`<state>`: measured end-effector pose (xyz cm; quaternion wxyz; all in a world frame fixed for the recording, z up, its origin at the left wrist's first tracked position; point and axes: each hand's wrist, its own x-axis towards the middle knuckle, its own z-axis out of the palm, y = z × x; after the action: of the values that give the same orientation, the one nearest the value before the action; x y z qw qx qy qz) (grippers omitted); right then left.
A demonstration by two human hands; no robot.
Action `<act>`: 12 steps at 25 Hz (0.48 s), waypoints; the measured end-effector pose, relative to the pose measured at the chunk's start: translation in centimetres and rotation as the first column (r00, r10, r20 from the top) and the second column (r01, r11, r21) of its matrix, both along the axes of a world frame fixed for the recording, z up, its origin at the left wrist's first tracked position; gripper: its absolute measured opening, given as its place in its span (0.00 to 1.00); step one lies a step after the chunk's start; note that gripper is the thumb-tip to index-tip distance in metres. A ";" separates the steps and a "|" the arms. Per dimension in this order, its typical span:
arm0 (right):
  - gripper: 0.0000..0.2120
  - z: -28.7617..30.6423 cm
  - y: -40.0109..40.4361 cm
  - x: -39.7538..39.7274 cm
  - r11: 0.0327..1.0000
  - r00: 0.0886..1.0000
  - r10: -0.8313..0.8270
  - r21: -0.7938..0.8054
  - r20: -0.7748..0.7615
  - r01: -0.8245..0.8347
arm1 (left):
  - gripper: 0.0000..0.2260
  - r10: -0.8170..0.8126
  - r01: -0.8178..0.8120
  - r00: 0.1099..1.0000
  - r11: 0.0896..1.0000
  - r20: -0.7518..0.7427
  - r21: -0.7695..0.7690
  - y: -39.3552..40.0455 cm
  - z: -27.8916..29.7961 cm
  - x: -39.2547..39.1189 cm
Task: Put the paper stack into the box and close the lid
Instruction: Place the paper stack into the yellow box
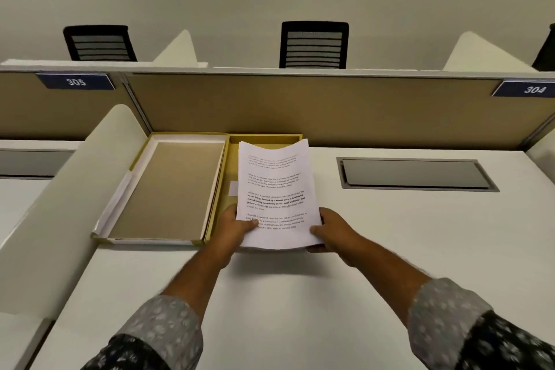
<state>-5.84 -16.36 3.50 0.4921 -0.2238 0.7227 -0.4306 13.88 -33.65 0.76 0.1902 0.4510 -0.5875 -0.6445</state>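
Observation:
A white paper stack with printed text is held over the open yellow box, its far end bowed upward. My left hand grips the stack's near left corner, thumb on top. My right hand grips the near right corner. The box's lid lies open flat to the left, hinged to the box, showing a tan inner panel with a white border. Most of the box's inside is hidden under the paper.
The box sits on a white desk against a tan partition. A grey cable hatch is set into the desk to the right. A white curved divider stands at the left. Black chairs stand beyond the partition.

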 end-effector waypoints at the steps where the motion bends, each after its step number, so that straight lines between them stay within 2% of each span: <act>1: 0.23 -0.1 -1.4 -0.1 1.000 1.000 -0.007 0.013 -0.003 0.007 | 0.20 0.004 -0.004 1.000 1.000 0.015 0.004 -1.2 -0.4 -0.3; 5: 0.24 -1.8 -6.8 -0.6 0.996 0.998 -0.061 0.059 0.009 0.061 | 0.24 0.040 -0.039 0.993 0.999 0.109 -0.013 -6.1 -2.7 -1.8; 8: 0.25 -3.7 -9.0 -0.5 0.989 0.994 -0.108 0.102 0.010 0.106 | 0.23 0.084 -0.082 0.981 0.996 0.176 -0.016 -8.0 -4.7 -2.9; 12: 0.28 -6.2 -9.3 0.1 0.985 0.982 -0.076 0.138 -0.173 0.101 | 0.23 0.168 -0.164 0.968 0.986 0.188 -0.038 -7.4 -6.9 -3.2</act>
<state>-5.76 -25.68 -2.73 0.4253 -0.1898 0.8003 -0.3776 10.70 -41.03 -6.09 0.1912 0.5562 -0.5701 -0.5736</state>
